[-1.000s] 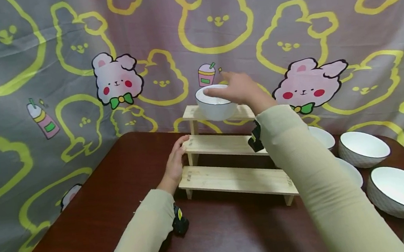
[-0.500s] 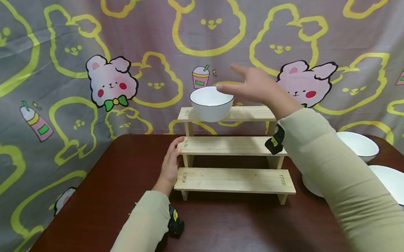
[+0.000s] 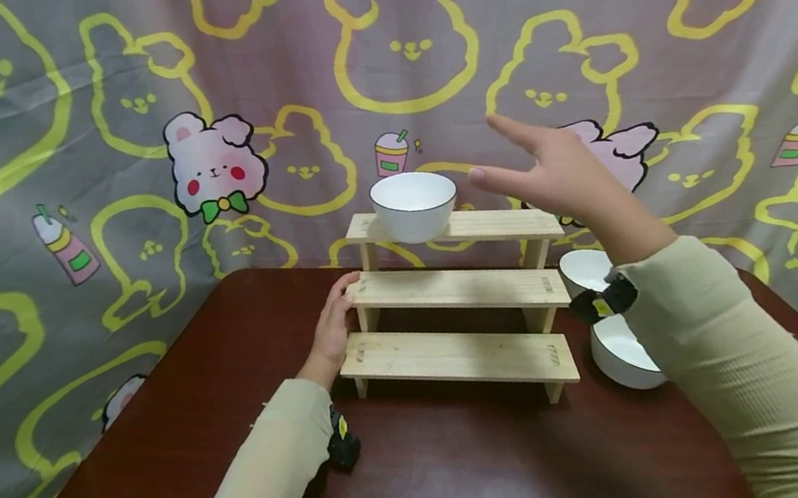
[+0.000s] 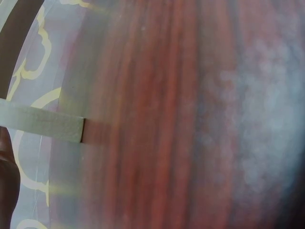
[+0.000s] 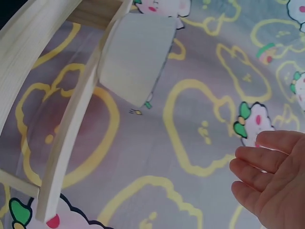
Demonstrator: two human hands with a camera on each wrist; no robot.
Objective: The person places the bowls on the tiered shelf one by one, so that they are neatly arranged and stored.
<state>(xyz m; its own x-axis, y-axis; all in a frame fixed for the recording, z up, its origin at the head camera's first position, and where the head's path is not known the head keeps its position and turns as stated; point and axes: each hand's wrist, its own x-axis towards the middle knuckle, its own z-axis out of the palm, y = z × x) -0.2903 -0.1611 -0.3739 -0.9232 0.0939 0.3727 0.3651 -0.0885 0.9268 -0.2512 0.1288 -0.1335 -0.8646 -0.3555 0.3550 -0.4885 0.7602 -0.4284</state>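
A white bowl (image 3: 414,212) with a dark rim stands upright on the left part of the top tier of a three-tier wooden stand (image 3: 452,287). My left hand (image 3: 333,330) grips the left end of the middle tier, fingers over its edge. To the right of the bowl, my right hand (image 3: 556,173) is in the air with thumb and index finger spread, holding nothing. In the right wrist view, straight fingers show on the right hand (image 5: 279,179), apart from the bowl (image 5: 138,55). The left wrist view has mostly tabletop, with a stand part (image 4: 43,123) at left.
More white bowls are on the dark red table (image 3: 434,477) right of the stand, one bowl (image 3: 618,359) beside the lowest tier and another bowl (image 3: 584,266) behind it. My right sleeve hides part of that side. A patterned curtain (image 3: 298,37) hangs behind the table.
My right hand has drawn away from the bowl, moving right, and the bowl stays on the top tier. My left hand keeps its place on the stand. The view has shifted slightly.
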